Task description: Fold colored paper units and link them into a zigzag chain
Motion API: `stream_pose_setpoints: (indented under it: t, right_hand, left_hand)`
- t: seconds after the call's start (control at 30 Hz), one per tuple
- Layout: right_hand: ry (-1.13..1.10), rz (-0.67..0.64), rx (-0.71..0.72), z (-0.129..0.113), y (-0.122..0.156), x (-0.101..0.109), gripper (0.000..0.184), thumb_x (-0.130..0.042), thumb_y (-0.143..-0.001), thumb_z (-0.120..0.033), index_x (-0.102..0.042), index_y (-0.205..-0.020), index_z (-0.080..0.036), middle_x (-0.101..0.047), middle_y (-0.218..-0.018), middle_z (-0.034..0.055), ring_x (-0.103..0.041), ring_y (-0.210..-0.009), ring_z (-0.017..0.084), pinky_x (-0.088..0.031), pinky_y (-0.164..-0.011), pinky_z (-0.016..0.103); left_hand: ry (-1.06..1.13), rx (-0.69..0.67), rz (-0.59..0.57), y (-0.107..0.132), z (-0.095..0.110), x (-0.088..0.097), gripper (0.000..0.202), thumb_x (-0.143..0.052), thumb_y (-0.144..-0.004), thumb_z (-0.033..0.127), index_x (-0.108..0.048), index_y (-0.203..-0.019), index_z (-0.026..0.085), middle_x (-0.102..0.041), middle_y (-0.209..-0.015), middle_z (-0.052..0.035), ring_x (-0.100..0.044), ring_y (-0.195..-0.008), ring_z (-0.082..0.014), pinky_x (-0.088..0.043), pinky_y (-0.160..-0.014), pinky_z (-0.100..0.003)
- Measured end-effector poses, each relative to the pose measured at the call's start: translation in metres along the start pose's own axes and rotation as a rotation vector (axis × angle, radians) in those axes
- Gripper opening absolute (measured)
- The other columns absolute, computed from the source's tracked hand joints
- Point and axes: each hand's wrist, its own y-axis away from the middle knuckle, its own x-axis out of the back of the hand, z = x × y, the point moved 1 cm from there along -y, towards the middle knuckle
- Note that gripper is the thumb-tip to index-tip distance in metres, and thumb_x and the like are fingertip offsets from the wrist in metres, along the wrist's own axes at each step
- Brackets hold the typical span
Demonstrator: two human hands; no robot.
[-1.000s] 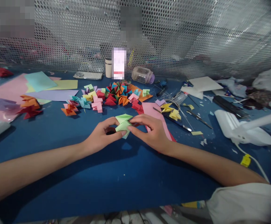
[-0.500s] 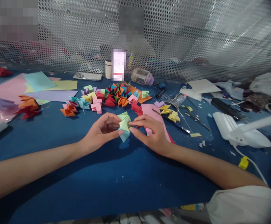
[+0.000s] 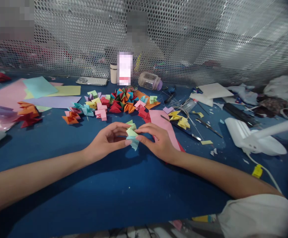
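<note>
Left fingers and right fingers pinch close together, forearms angled inward.

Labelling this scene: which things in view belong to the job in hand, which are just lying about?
Likely belong:
green-and-blue folded paper, in left hand and right hand
multicoloured folded pieces
flat coloured sheets

Probably just lying about:
jar on its side
white corded device
yellow strip

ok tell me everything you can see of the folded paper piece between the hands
The folded paper piece is pale green above and light blue below, creased into angular flaps, with a tip pointing down. It looks like thin paper. The left hand and right hand hold it from either side over the blue tabletop, partly covering it.
</note>
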Motion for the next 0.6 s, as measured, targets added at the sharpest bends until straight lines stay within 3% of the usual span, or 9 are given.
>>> stream_pose_setpoints:
  t: [0.13,0.23,0.33,0.43,0.6]
  right_hand:
    - [-0.157,0.029,-0.173,0.011,-0.003,0.000,0.015,-0.061,-0.086,-0.034,-0.069,-0.094,-0.025,-0.068,-0.097,0.0024,-0.061,-0.092,0.016,-0.048,-0.082,0.031]
    - [-0.373,0.070,-0.377,0.024,-0.005,-0.001,0.019,-0.064,-0.083,-0.040,-0.069,-0.093,-0.025,-0.068,-0.095,0.0003,-0.061,-0.087,0.014,-0.048,-0.078,0.028]
    - [-0.608,0.124,-0.542,0.032,-0.007,-0.003,0.024,-0.070,-0.075,-0.043,-0.070,-0.091,-0.024,-0.068,-0.092,-0.0008,-0.060,-0.080,0.012,-0.049,-0.075,0.027]
    - [-0.763,0.132,-0.641,0.031,-0.008,-0.005,0.024,-0.076,-0.068,-0.038,-0.071,-0.086,-0.023,-0.067,-0.086,-0.0011,-0.060,-0.074,0.011,-0.051,-0.071,0.027]
    - [-0.878,0.074,-0.710,0.023,-0.009,-0.006,0.023,-0.082,-0.060,-0.029,-0.072,-0.079,-0.021,-0.067,-0.078,-0.0015,-0.060,-0.070,0.010,-0.051,-0.068,0.025]
  left_hand:
    - [-0.064,0.014,0.042,0.001,0.002,0.002,0.038,-0.068,-0.080,0.022,-0.062,-0.117,0.024,-0.064,-0.094,-0.0018,-0.060,-0.090,-0.0149,-0.049,-0.086,-0.028]
    - [-0.191,-0.025,0.168,0.002,0.002,0.005,0.036,-0.066,-0.082,0.027,-0.064,-0.118,0.026,-0.057,-0.084,0.0003,-0.055,-0.075,-0.0118,-0.049,-0.076,-0.025]
    - [-0.290,-0.098,0.297,0.002,0.002,0.006,0.042,-0.071,-0.077,0.027,-0.063,-0.119,0.028,-0.056,-0.096,-0.0016,-0.054,-0.083,-0.0127,-0.051,-0.075,-0.024]
    - [-0.202,-0.103,0.271,0.001,0.000,0.004,0.045,-0.073,-0.075,0.025,-0.061,-0.118,0.025,-0.057,-0.117,-0.0049,-0.058,-0.099,-0.0169,-0.055,-0.078,-0.026]
    - [-0.041,0.000,0.164,0.001,0.000,0.001,0.039,-0.076,-0.073,0.024,-0.066,-0.110,0.017,-0.070,-0.111,-0.0064,-0.067,-0.096,-0.0199,-0.057,-0.086,-0.032]
